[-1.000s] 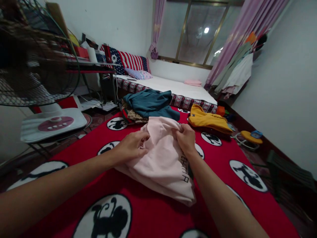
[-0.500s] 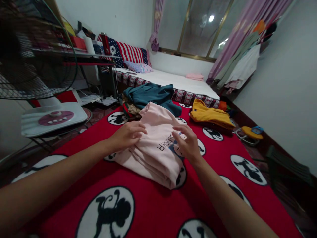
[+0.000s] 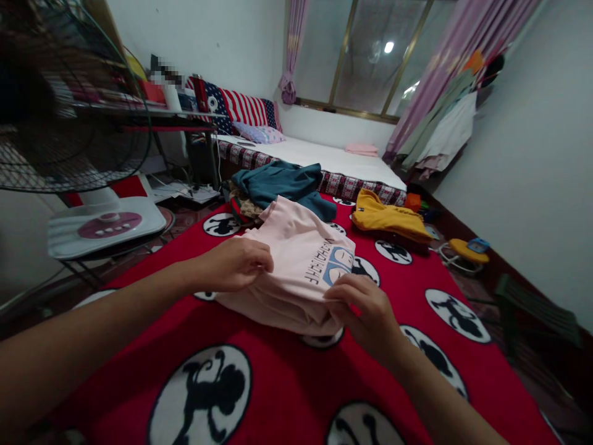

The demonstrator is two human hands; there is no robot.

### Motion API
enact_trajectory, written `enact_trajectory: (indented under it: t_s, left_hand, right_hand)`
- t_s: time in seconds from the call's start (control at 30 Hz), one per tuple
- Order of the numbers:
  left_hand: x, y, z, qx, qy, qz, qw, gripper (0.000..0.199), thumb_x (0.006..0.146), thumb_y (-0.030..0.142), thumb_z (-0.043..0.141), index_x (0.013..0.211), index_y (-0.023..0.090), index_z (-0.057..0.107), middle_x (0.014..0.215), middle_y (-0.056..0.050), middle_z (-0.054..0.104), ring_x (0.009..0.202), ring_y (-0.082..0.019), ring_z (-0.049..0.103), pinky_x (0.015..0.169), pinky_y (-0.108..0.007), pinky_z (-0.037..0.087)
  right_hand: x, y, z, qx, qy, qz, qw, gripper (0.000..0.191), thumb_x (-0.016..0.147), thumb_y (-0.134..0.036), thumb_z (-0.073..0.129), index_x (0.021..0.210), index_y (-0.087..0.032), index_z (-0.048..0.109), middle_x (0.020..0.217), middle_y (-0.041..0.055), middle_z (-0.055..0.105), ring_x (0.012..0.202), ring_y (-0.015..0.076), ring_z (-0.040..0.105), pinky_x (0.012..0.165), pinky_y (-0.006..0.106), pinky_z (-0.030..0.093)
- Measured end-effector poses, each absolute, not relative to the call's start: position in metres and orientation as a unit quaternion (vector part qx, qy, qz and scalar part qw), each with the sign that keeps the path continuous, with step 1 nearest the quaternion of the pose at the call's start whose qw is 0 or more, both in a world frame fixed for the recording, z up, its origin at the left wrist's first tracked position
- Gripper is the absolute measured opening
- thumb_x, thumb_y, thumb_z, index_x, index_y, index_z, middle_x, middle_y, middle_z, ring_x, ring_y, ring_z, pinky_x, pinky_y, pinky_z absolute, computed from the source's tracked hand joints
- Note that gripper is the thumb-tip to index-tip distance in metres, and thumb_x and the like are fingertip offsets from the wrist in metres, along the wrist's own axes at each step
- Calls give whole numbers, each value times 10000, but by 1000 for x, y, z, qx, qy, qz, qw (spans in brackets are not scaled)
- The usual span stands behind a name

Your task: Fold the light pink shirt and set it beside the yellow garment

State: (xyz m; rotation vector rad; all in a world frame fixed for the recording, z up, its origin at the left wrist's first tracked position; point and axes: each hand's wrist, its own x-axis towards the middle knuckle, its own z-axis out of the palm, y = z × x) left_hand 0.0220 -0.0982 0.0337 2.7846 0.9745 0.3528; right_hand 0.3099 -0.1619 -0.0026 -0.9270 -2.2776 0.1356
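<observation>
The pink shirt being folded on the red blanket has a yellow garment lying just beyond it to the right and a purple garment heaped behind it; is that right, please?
Not quite: the garment heaped behind the pink shirt is teal, not purple, as the head view shows. The yellow garment does lie beyond it to the right on the red blanket.

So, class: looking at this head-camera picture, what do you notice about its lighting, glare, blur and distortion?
Head view: dim indoor light; a lamp reflection glares in the window; wide-angle distortion bends the walls and stretches the forearms; the fan at the left edge is dark and soft; a pixelated patch sits on the shelf; the pink shirt and both hands, left and right, are fairly sharp.
</observation>
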Motion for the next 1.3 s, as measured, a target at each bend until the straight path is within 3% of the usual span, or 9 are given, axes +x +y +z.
enact_trajectory:
  t_s: [0.17, 0.27, 0.33, 0.43, 0.6, 0.8, 0.97, 1.07, 1.3]
  left_hand:
    - [36, -107, 47, 916, 364, -43, 164, 119, 730, 167, 633, 777, 203, 736, 689, 2, 688, 624, -132, 597, 561, -210, 378]
    - [59, -94, 46, 916, 348, 8, 201, 149, 792, 239, 614, 824, 185, 750, 713, -13, 707, 622, -128, 606, 567, -208, 396]
    - [78, -80, 45, 927, 313, 91, 186, 207, 848, 245, 563, 903, 168, 748, 812, -38, 725, 718, -141, 634, 668, -221, 442]
    - [101, -55, 35, 942, 296, 128, 94, 209, 860, 246, 557, 904, 176, 749, 1052, -82, 701, 939, -195, 641, 873, -301, 456]
    - [94, -10, -4, 863, 466, 175, -89, 448, 874, 331, 557, 1315, 254, 561, 1519, -100, 372, 1400, -307, 308, 1137, -498, 223]
    - [71, 7, -31, 727, 628, 255, -110, 799, 816, 569, 597, 1469, 196, 327, 1403, -158, 452, 1253, -320, 451, 1014, -405, 404]
    - [73, -1, -36, 703, 663, 243, -80, 766, 826, 598, 569, 1476, 281, 319, 1219, -133, 547, 1089, -312, 576, 878, -375, 477]
    - [76, -3, -35, 713, 664, 217, -55, 707, 850, 600, 524, 1469, 316, 334, 1158, -122, 589, 1023, -314, 622, 816, -374, 492]
    - [83, -10, -5, 741, 630, 232, -19, 594, 866, 495, 542, 1416, 306, 422, 1191, -87, 661, 1057, -279, 638, 836, -328, 481]
  right_hand:
    - [315, -175, 8, -394, -884, 186, 167, 242, 901, -359, 602, 736, -207, 690, 667, 6, 615, 631, 128, 558, 599, 253, 379]
    - [305, -165, 9, -426, -851, 150, 268, 266, 935, -390, 538, 843, -199, 699, 818, 43, 662, 759, 150, 604, 688, 269, 435]
    - [296, -154, 6, -423, -842, 94, 322, 303, 913, -443, 554, 1027, -192, 683, 1064, 100, 661, 984, 204, 602, 851, 335, 453]
    - [285, -144, -12, -418, -869, 44, 260, 653, 765, -605, 661, 1270, -198, 585, 1392, 166, 502, 1248, 325, 473, 1031, 501, 366]
    - [278, -147, -52, -448, -870, 58, 200, 649, 803, -609, 607, 1343, -261, 520, 1474, 103, 456, 1374, 319, 357, 1139, 572, 192]
    - [278, -151, -53, -528, -784, 9, 328, 353, 876, -400, 589, 1196, -252, 610, 1481, 91, 430, 1409, 290, 305, 1156, 548, 175]
    - [287, -133, -60, -662, -624, 42, 414, 682, 763, -419, 696, 1380, -230, 476, 1572, 157, 205, 1420, 371, 257, 1095, 563, 306]
    - [292, -120, -68, -660, -585, 121, 455, 771, 686, -404, 742, 1389, -243, 470, 1517, 161, 306, 1339, 357, 400, 1037, 516, 403]
    - [310, -114, -54, -562, -522, 254, 590, 378, 613, -307, 735, 972, -197, 695, 1080, 89, 660, 966, 261, 647, 795, 390, 546]
